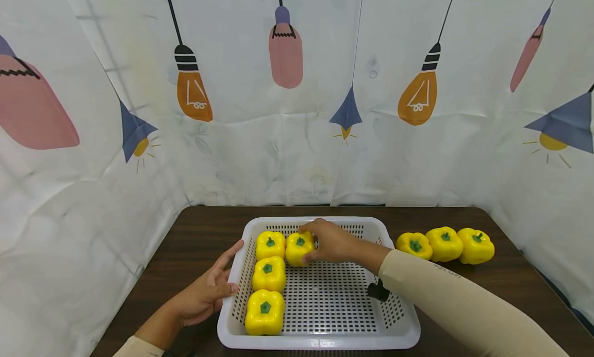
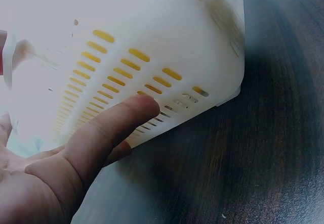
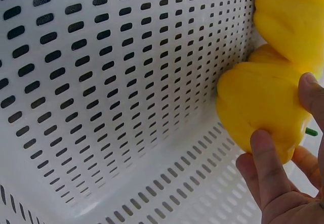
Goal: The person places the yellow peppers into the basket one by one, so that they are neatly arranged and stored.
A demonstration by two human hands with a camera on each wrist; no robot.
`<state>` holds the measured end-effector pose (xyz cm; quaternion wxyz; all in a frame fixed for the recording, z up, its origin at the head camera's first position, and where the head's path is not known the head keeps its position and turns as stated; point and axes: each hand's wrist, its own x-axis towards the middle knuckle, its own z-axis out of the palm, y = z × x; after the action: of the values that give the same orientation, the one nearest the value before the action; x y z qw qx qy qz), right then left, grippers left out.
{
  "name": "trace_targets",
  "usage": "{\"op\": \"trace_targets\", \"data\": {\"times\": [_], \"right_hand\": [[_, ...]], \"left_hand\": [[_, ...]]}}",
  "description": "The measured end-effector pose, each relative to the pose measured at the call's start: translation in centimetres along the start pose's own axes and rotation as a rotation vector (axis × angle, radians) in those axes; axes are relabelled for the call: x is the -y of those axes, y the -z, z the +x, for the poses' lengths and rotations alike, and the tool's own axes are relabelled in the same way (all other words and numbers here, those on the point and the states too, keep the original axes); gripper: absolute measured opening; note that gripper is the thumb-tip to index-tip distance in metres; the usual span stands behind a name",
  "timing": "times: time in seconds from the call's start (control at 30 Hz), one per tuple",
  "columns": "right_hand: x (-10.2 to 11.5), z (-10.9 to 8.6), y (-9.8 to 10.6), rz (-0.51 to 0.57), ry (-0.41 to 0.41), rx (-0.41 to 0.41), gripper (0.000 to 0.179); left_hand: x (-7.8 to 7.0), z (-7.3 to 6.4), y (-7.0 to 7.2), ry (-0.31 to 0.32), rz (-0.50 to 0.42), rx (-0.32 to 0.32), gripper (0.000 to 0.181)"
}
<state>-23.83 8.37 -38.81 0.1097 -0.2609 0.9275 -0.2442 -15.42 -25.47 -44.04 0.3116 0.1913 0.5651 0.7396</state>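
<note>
A white perforated plastic basket (image 1: 320, 342) stands on the table. Inside it, my right hand (image 1: 331, 242) grips a yellow bell pepper (image 1: 297, 251) with a green stem, thumb on one side and fingers on the other; the right wrist view shows the same pepper (image 3: 260, 105) in those fingers. Down the basket's left side runs a column of yellow peppers: one at the back (image 1: 270, 245), one in the middle (image 1: 269, 274) and one at the front (image 1: 264, 313). With fingers spread, my left hand (image 1: 206, 290) rests against the basket's left outer wall (image 2: 167, 47).
Right of the basket, a row of 3 yellow peppers (image 1: 445, 243) lies on the dark wooden table (image 1: 199, 238). A small black object (image 1: 378, 291) shows at the basket's right inner wall, beside the right sleeve. A printed white curtain (image 1: 260, 156) hangs behind and at the sides.
</note>
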Motion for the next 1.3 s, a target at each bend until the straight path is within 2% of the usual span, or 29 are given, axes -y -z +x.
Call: {"op": "trace_targets", "data": {"times": [0.43, 0.7, 1.07, 1.3], "right_hand": [[-0.2, 0.0, -0.3, -0.034, 0.005, -0.001, 0.074], [-0.1, -0.6, 0.4, 0.013, 0.029, -0.006, 0.077], [-1.1, -2.6, 4.0, 0.036, 0.021, -0.015, 0.079], [-2.0, -4.0, 6.5, 0.031, 0.009, -0.026, 0.081]], "left_hand": [[-0.1, 0.0, 0.0, 0.01, 0.016, -0.012, 0.092], [-0.1, 0.1, 0.0, 0.033, 0.017, -0.027, 0.091], [-0.1, 0.0, 0.2, -0.001, 0.008, 0.007, 0.091], [-0.1, 0.0, 0.2, 0.02, -0.003, 0.005, 0.089]]}}
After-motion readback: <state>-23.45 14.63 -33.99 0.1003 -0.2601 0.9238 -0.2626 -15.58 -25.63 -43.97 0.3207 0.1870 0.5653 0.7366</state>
